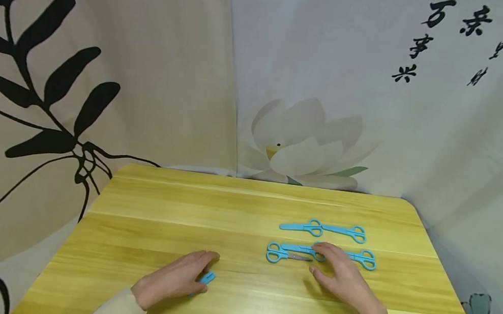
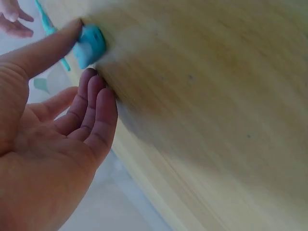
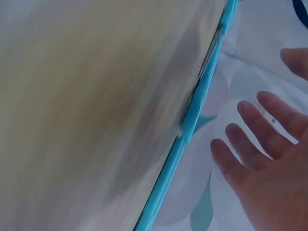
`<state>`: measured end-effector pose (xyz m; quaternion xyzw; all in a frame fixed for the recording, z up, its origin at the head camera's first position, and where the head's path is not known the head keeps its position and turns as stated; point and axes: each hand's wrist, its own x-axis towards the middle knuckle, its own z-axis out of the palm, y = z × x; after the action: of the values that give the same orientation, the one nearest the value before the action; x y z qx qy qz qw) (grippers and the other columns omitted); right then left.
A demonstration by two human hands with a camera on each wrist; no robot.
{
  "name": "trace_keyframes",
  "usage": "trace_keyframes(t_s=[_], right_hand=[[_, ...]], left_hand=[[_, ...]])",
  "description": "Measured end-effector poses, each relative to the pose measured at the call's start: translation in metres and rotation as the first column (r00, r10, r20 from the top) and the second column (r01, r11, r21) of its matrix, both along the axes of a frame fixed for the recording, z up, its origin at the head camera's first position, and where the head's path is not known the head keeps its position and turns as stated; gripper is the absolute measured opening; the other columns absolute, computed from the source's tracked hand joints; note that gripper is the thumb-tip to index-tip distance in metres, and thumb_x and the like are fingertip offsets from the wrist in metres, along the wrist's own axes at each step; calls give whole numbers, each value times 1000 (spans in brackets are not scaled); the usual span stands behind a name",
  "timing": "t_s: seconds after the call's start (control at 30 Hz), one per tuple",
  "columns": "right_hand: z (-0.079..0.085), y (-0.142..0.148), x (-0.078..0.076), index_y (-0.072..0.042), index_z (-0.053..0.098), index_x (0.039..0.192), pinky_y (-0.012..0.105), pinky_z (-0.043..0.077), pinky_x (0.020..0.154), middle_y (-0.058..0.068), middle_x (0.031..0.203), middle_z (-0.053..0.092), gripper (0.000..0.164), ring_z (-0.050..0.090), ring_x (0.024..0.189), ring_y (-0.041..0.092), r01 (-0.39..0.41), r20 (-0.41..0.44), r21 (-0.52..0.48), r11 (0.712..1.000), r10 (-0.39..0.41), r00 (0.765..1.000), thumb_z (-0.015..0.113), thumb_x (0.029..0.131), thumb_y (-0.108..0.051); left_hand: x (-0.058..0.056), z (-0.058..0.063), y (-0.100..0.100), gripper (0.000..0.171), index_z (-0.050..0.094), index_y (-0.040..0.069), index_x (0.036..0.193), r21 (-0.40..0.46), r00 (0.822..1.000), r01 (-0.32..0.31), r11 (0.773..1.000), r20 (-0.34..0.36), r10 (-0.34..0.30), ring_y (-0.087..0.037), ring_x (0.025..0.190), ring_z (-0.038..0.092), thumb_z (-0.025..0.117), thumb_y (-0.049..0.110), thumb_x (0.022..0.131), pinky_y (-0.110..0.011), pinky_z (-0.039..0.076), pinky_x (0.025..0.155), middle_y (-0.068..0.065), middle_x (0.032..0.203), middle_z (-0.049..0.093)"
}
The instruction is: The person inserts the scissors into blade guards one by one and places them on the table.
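Observation:
My left hand (image 1: 179, 277) is low over the table, left of centre, with thumb and fingers apart around a small blue plastic piece (image 1: 208, 278). In the left wrist view the thumb is at this blue piece (image 2: 90, 45), and the fingertips are close beside it; its full shape is hidden. My right hand (image 1: 344, 277) hovers with spread fingers over a row of blue scissors, partly covering them. In that row, one pair of scissors (image 1: 275, 252) shows a bare metal blade pointing right. Covered scissors (image 1: 367, 260) have their handles at the right end.
Behind that row lie two more blue covered scissors, the left pair (image 1: 301, 227) and the right pair (image 1: 345, 232), end to end. The wooden table (image 1: 158, 208) has a rounded far edge. Printed curtains (image 1: 173, 67) hang behind it.

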<state>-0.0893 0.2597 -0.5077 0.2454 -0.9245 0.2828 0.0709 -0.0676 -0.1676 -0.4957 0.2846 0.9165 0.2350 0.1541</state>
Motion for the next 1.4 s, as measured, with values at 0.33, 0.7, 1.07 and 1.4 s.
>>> trace_keyframes(t_s=[0.33,0.7,1.07,1.4], right_hand=[[6,-39,2,-7,60,143,63,41,110,12,152,53,59,46,142,38,-140,97,23,990,137,986,74,96,-39],[6,-72,-1,-6,51,152,57,34,118,11,161,44,81,35,151,34,-282,206,96,955,258,944,59,98,-65],[2,-80,3,-7,51,152,57,30,120,13,161,42,83,34,151,35,-355,204,169,919,320,925,51,99,-70],[1,-70,26,-7,52,151,58,35,116,9,160,44,78,37,149,33,-383,196,156,911,351,916,52,100,-67]], left_hand=[[-3,-2,-6,30,59,9,124,73,999,40,997,5,-41,-3,81,48,73,12,98,-23,47,73,11,92,54],[-3,-5,-9,29,67,9,125,49,999,46,998,-28,-44,0,89,52,74,12,98,-26,54,82,10,103,61],[-2,-5,-10,25,70,9,121,58,997,63,996,-56,-60,-1,90,54,75,9,97,-26,54,81,7,106,62],[-4,-3,-9,25,70,8,120,70,997,62,996,-51,-59,-3,90,55,75,8,96,-25,54,80,6,106,63]])
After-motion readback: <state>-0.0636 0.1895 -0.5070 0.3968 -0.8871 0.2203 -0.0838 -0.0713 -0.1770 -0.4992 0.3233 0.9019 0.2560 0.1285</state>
